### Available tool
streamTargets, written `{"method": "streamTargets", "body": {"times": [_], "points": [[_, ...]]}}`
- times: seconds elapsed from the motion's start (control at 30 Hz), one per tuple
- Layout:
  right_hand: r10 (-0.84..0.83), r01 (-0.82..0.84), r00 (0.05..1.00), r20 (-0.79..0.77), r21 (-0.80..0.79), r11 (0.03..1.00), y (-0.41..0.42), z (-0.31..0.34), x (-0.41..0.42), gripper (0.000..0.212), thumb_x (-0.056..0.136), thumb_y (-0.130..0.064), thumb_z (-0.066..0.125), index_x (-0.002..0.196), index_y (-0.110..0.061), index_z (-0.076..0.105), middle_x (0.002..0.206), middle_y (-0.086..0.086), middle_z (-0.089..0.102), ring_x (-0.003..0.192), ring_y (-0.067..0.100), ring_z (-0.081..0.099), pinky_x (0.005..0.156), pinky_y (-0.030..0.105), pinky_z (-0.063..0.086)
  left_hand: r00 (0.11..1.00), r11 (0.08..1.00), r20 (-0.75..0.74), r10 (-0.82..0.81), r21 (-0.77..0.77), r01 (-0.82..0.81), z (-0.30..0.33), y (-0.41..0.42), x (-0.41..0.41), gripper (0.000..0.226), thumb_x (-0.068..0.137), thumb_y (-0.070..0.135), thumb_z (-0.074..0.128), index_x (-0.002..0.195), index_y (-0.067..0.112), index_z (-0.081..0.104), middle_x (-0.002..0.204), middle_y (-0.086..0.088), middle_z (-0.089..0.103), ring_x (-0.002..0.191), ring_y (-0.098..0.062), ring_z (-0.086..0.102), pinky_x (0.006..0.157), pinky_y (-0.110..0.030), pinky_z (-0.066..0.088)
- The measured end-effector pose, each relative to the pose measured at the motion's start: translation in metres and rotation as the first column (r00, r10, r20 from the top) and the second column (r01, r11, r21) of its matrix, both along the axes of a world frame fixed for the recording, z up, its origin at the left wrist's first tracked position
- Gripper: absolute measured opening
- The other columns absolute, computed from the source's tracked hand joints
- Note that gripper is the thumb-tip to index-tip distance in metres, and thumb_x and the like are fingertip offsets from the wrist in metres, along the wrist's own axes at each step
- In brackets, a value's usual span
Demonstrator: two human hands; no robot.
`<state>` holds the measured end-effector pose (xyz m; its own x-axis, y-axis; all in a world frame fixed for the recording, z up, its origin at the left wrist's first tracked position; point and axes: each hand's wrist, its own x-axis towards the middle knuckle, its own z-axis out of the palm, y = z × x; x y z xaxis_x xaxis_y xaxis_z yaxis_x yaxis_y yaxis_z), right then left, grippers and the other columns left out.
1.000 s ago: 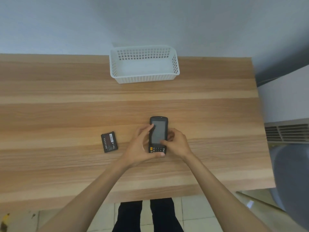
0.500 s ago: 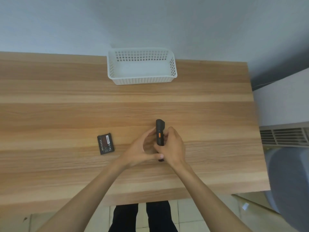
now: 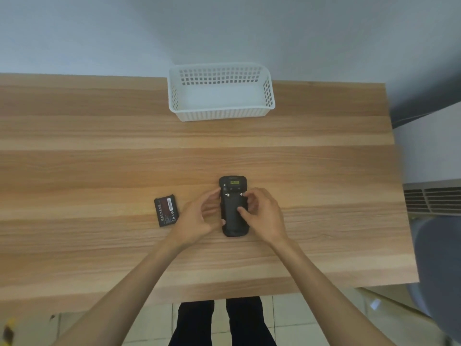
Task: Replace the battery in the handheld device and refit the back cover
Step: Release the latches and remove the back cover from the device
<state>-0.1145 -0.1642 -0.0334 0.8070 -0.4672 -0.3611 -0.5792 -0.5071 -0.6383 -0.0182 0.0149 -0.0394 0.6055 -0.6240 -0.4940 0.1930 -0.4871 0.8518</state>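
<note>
The right hand (image 3: 264,216) rests on the handheld device (image 3: 233,208), its thumb lying across the middle of the back cover (image 3: 233,216) and its other fingers curled round the device's right edge, so it is closed lightly on the device. The left hand (image 3: 197,218) holds the opposite edge: its thumb touches the lower left side and its fingertips reach the upper left side, with a gap between palm and casing.

The device lies face down on the wooden table (image 3: 99,158), long axis pointing from 6 to 12 o'clock, roughly at the table's middle and a little toward its near edge. The back cover is in place, and two small silver fasteners show near its upper end. Above them sits a small yellow-green label.

At 9 o'clock from the device, just beyond the left hand and apart from it, a loose battery (image 3: 166,210) lies flat, label up, slightly tilted.

At 12 o'clock, well apart at the table's far edge, stands a white perforated basket (image 3: 222,113).
</note>
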Motion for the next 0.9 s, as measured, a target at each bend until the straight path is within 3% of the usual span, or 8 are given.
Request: {"method": "streamTargets", "body": {"times": [0.07,0.2,0.43,0.63,0.9], "points": [[-0.015,0.015,1.0,0.007,0.016,1.0,-0.01,-0.006,-0.006,0.032,0.08,-0.021,0.078,0.11,-0.018,0.067,0.097,-0.005,0.065,0.072,0.011,0.066,0.073,0.034,0.056,0.997,1.0,0.081,0.018,0.016,-0.019,-0.002,-0.001,-0.001,0.076,0.078,-0.001,0.084,0.145,0.019,0.054,0.123,0.001,0.069,0.101,0.015,0.066,0.091,-0.005,0.049],[-0.004,0.0,0.999,0.033,0.095,0.995,-0.02,-0.013,-0.011,0.037,0.082,-0.016,0.08,0.118,-0.015,0.069,0.093,-0.003,0.069,0.07,0.007,0.067,0.073,0.027,0.056,0.986,0.999,0.16,0.049,0.013,-0.052,-0.006,-0.002,0.003,0.065,0.081,-0.001,0.082,0.14,0.018,0.062,0.119,0.0,0.073,0.098,-0.002,0.072,0.089,-0.015,0.058],[0.028,-0.038,0.996,0.084,0.122,0.992,-0.02,-0.014,0.003,0.053,0.091,-0.019,0.071,0.141,-0.03,0.057,0.079,-0.011,0.066,0.067,-0.001,0.062,0.073,0.012,0.051,0.976,0.998,0.212,0.048,0.022,-0.054,-0.016,-0.01,0.012,0.058,0.087,0.009,0.079,0.139,0.023,0.059,0.107,0.002,0.069,0.09,-0.006,0.07,0.083,-0.013,0.056],[0.004,-0.016,0.997,0.078,0.152,0.988,-0.027,-0.021,0.008,0.05,0.093,-0.019,0.07,0.142,-0.024,0.059,0.079,0.0,0.073,0.065,0.013,0.072,0.077,0.028,0.06,0.969,0.999,0.243,0.041,0.018,-0.047,-0.024,-0.015,0.022,0.067,0.088,0.014,0.079,0.147,0.028,0.051,0.1,0.006,0.069,0.082,-0.006,0.07,0.079,-0.009,0.053],[-0.073,0.062,0.995,0.063,0.166,0.984,-0.029,-0.029,0.014,0.043,0.087,-0.024,0.077,0.13,-0.021,0.069,0.076,0.004,0.077,0.062,0.017,0.074,0.077,0.037,0.061,0.936,0.999,0.35,0.04,0.018,-0.05,-0.025,-0.02,0.024,0.052,0.088,0.014,0.08,0.136,0.024,0.065,0.097,0.0,0.073,0.076,-0.007,0.07,0.077,-0.005,0.05]]}}
